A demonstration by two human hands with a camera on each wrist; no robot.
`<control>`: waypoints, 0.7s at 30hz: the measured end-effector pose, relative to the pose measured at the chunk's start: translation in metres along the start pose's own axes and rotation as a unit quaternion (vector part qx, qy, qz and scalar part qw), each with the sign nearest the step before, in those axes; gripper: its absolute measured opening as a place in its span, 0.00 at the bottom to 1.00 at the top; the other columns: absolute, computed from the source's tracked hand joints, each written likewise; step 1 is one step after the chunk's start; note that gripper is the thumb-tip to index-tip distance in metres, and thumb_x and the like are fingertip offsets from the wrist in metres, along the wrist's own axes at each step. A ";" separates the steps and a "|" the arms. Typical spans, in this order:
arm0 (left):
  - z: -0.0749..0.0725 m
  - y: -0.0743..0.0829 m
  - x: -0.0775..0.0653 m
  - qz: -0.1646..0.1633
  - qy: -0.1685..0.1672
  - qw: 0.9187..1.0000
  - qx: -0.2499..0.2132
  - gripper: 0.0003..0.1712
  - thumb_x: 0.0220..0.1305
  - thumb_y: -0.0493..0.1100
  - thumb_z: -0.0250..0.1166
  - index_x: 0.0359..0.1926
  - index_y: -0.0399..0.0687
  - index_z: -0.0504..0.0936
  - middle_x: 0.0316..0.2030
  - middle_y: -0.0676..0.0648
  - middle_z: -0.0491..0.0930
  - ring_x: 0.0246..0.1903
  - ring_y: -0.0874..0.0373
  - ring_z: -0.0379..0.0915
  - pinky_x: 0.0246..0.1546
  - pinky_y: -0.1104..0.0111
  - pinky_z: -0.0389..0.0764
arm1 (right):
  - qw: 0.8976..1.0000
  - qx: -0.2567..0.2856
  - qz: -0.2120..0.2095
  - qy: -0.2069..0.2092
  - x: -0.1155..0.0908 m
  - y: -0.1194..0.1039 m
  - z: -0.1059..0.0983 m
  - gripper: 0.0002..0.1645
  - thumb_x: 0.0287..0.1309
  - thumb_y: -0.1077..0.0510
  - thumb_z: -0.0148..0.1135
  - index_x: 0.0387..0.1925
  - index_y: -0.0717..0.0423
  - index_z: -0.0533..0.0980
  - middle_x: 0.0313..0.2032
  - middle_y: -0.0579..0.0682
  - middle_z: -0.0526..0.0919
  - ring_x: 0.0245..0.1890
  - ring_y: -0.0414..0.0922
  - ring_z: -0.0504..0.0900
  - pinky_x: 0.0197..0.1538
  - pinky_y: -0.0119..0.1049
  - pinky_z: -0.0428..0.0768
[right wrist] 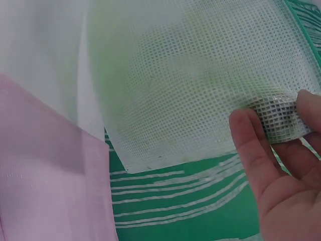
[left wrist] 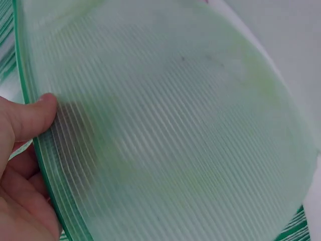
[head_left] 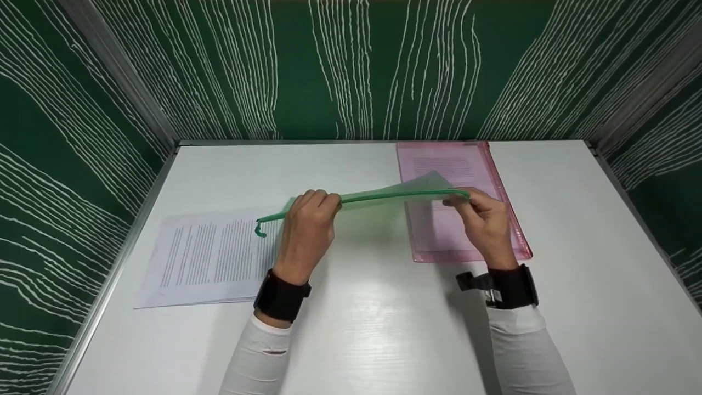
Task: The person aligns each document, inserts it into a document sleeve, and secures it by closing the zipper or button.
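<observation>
A translucent green mesh document pouch [head_left: 373, 211] is held up above the table, its green-trimmed edge running nearly level in the head view. My left hand [head_left: 310, 230] grips that edge left of its middle; the left wrist view shows the thumb [left wrist: 44, 113] on the near face and fingers behind. At the other end my right hand [head_left: 485, 222] pinches the pouch's corner between thumb and fingers. A short green cord [head_left: 260, 229] dangles from the left end. The right wrist view shows the mesh surface [right wrist: 175, 90] hanging down. Whether anything lies inside cannot be made out.
Printed paper sheets [head_left: 192, 258] lie at the left of the white table [head_left: 362, 329], partly behind my left hand. A pink document pouch [head_left: 439, 241] with a printed page inside lies right of centre, beneath the green pouch's right end. Green, white-lined panels [head_left: 296, 71] border the table.
</observation>
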State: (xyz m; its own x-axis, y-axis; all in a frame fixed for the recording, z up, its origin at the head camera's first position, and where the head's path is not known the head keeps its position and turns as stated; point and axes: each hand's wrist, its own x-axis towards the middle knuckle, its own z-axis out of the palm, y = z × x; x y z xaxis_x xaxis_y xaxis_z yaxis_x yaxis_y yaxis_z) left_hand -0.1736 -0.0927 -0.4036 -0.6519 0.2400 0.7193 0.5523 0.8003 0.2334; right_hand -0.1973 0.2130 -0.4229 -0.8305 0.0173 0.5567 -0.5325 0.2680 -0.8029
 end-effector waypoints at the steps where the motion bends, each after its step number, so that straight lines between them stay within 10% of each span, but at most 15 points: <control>1: -0.002 0.001 0.000 -0.004 0.000 1.000 0.000 0.02 0.64 0.32 0.71 0.35 0.39 0.85 0.29 0.45 0.82 0.31 0.51 0.79 0.34 0.64 0.79 | 1.000 0.002 0.002 0.003 -0.001 0.000 -0.004 0.09 0.69 0.70 0.61 0.38 0.73 0.85 0.35 0.41 0.89 0.39 0.33 0.86 0.47 0.25 0.80; 21: -0.032 -0.006 -0.005 -0.043 0.032 0.998 -0.032 0.02 0.66 0.34 0.70 0.35 0.40 0.87 0.30 0.45 0.84 0.33 0.50 0.80 0.36 0.61 0.77 | 0.984 0.102 0.122 0.079 -0.013 0.009 -0.046 0.17 0.71 0.60 0.64 0.44 0.75 0.84 0.34 0.56 0.90 0.39 0.45 0.90 0.57 0.35 0.81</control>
State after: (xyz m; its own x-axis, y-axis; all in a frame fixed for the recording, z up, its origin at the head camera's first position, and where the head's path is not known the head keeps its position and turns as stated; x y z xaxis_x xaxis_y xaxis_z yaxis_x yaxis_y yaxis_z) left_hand -0.1571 -0.1162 -0.3871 -0.6649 0.1347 0.7347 0.5295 0.7787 0.3365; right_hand -0.1836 0.2592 -0.4274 -0.9107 0.2103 0.3555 -0.3555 0.0392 -0.9338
